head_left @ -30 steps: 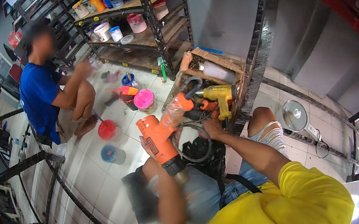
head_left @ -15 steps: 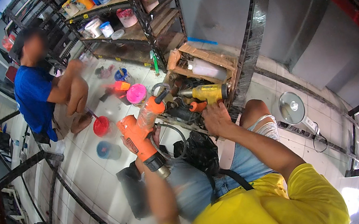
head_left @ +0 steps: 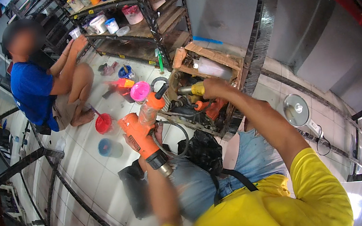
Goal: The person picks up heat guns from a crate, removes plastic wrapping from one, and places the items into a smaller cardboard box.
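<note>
An orange heat gun [head_left: 137, 137] with a metal nozzle is in my left hand [head_left: 160, 133], whose fingers wrap round it from behind. Its nozzle points down toward my lap, and clear wrap covers its handle. My right hand [head_left: 217, 88] reaches over a wooden crate [head_left: 234, 61] and closes round the body of a yellow heat gun [head_left: 197, 89] with a metal nozzle. Beneath my right arm, an orange-red tool [head_left: 217, 108] lies in the crate among dark cables and parts. A whitish plastic bottle [head_left: 212, 68] rests along the crate's far side.
A person in a blue shirt [head_left: 35, 96] squats at the left. Between us stand a red paint tub [head_left: 104, 124], a pink-lidded tub [head_left: 140, 92] and a bluish container [head_left: 110, 148]. Shelves [head_left: 151, 31] hold several paint pots. Dark metal frame bars surround me; a digital scale [head_left: 297, 110] sits right.
My right hand has moved farther away, from the yellow heat gun's lower part onto its body. The orange-red tool in the crate now shows. The orange heat gun stays nearly in place.
</note>
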Action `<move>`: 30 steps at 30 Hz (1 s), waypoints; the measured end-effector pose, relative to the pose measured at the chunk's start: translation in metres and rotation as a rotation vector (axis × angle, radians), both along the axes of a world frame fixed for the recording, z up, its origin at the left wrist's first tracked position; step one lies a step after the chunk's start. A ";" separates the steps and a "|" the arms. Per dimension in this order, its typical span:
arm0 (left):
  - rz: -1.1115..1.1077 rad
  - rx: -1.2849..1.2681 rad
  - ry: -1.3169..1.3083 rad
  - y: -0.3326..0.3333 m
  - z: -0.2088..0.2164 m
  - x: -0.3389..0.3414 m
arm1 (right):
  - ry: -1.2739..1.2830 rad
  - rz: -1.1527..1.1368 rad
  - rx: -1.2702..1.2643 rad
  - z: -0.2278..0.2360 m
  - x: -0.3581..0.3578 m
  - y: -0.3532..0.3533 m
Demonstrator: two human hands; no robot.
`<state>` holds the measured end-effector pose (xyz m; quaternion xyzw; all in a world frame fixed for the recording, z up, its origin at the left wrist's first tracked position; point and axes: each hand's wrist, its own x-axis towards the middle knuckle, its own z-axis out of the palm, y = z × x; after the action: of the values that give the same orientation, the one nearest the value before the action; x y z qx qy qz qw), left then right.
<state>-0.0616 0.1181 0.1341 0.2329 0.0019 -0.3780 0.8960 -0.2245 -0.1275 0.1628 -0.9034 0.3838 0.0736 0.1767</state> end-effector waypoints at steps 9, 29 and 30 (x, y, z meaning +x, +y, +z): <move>-0.088 0.070 -0.129 0.000 -0.046 0.021 | 0.186 -0.090 -0.010 0.034 0.048 -0.052; -0.034 0.421 -0.664 -0.008 -0.028 0.021 | -0.137 0.048 -0.149 -0.140 -0.030 0.017; -0.042 0.325 -0.563 -0.003 -0.029 0.024 | -0.168 0.047 -0.118 -0.124 -0.022 0.018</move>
<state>-0.0375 0.1148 0.1053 0.4682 -0.1905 -0.3119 0.8045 -0.2470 -0.1098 0.0390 -0.9240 0.3499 -0.0212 0.1530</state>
